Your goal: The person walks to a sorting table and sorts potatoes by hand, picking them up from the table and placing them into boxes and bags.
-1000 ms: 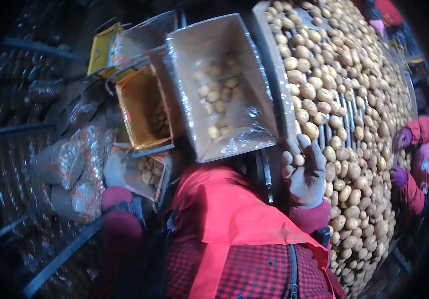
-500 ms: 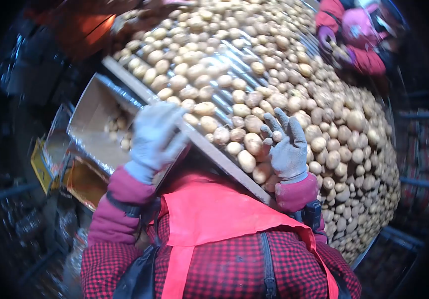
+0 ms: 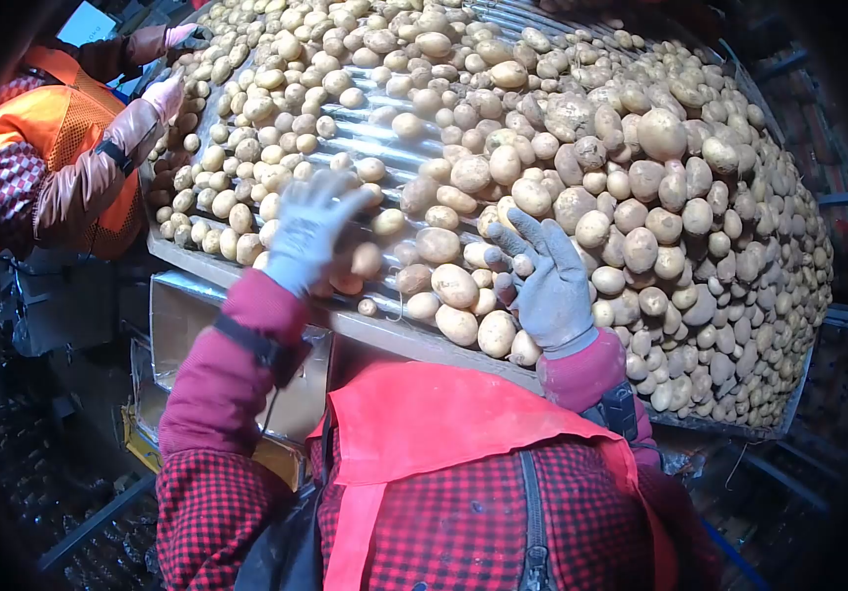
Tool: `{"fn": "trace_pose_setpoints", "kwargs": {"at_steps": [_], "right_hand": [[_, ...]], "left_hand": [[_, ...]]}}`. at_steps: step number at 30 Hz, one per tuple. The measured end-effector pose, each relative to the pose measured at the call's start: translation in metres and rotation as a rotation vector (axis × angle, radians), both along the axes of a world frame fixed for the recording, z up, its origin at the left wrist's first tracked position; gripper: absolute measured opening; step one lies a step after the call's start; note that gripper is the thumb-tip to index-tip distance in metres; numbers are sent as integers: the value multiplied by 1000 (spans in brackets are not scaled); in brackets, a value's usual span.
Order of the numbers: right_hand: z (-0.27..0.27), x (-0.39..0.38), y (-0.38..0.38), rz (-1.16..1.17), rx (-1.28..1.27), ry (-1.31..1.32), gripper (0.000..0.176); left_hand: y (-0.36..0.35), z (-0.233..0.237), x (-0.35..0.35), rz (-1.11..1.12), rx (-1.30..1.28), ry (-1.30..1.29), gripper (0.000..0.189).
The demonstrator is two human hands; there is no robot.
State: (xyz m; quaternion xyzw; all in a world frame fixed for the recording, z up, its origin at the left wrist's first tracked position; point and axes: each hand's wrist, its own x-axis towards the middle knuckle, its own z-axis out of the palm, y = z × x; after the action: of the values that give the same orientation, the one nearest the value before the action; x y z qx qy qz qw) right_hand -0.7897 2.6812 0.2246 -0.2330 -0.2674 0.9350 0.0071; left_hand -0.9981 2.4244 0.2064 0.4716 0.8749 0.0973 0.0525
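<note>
My left hand (image 3: 307,234), in a grey-blue work glove, is over the potatoes near the bench's front rim. Its fingers look spread, though smeared by motion, and a blurred potato (image 3: 367,260) is just right of it. On the right, my gloved right hand (image 3: 554,294) hovers over the heap with fingers partly curled. A very small potato (image 3: 522,264) sits between its thumb and fingers. Larger potatoes (image 3: 455,287) lie close by on the metal rollers (image 3: 376,148).
A rim board (image 3: 414,340) runs along the front of the sorting bench. Below it, at left, is an open cardboard box (image 3: 175,325). A co-worker in an orange vest (image 3: 74,128) reaches over the far-left potatoes. Potatoes are heaped high on the right (image 3: 710,286).
My view has turned, so the bench front lies flatter and the orange-vested co-worker shows more fully. My left hand has moved from above the box onto the potatoes. The small potato stays in my right hand.
</note>
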Motion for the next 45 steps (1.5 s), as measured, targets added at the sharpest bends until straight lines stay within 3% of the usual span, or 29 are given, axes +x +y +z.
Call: {"fn": "trace_pose_setpoints", "kwargs": {"at_steps": [1,3,5,7,8,9,11,16,17,20,21,23,24,27,28,31,32,35,39,45], "right_hand": [[0,-3,0,23,20,-1,45],[3,-8,-5,30,186,13,40],[-6,-12,-5,42,190,14,38],[-9,-18,-7,36,205,-37,39],[-9,-20,-8,62,206,-36,39],[-9,-22,-7,89,210,-32,40],[-14,-22,-4,119,134,-19,42],[-17,-23,-6,148,40,-94,48],[-16,-26,-7,165,20,-77,48],[-17,-26,-20,146,341,88,45],[-11,-26,-19,192,324,46,49],[4,-31,-21,291,270,-45,58],[0,-32,-23,266,270,-20,49],[6,-30,-23,279,308,68,52],[-1,-26,-28,217,446,110,46],[-8,-31,-12,230,-264,22,44],[-11,-30,-13,257,-132,-35,53],[-9,-29,-22,181,49,-58,57],[-7,-32,-22,165,-79,-111,60],[-7,-29,-22,193,-43,-71,56]], "left_hand": [[-8,0,-10,66,28,241,54],[-29,-12,-37,270,54,287,52],[-39,-9,-42,242,130,404,51],[-20,11,-19,63,233,165,46],[-7,8,-8,-32,109,130,33],[8,9,11,-177,252,156,33],[30,-8,37,-255,131,174,30],[42,-21,40,-203,-9,163,43],[38,-18,38,-183,57,106,44],[31,-23,28,-57,334,-86,48],[30,-10,28,10,359,-162,50],[38,34,27,-154,345,-152,59],[40,43,30,-178,394,-206,74],[31,57,21,-144,330,-93,82],[23,46,20,-137,255,-85,85],[10,18,41,-189,-157,-16,83],[3,-8,44,-139,19,-63,76],[-7,-14,27,-106,-14,-7,68],[-26,-17,6,-62,19,93,68],[-37,-15,-13,282,-35,438,58]]}}
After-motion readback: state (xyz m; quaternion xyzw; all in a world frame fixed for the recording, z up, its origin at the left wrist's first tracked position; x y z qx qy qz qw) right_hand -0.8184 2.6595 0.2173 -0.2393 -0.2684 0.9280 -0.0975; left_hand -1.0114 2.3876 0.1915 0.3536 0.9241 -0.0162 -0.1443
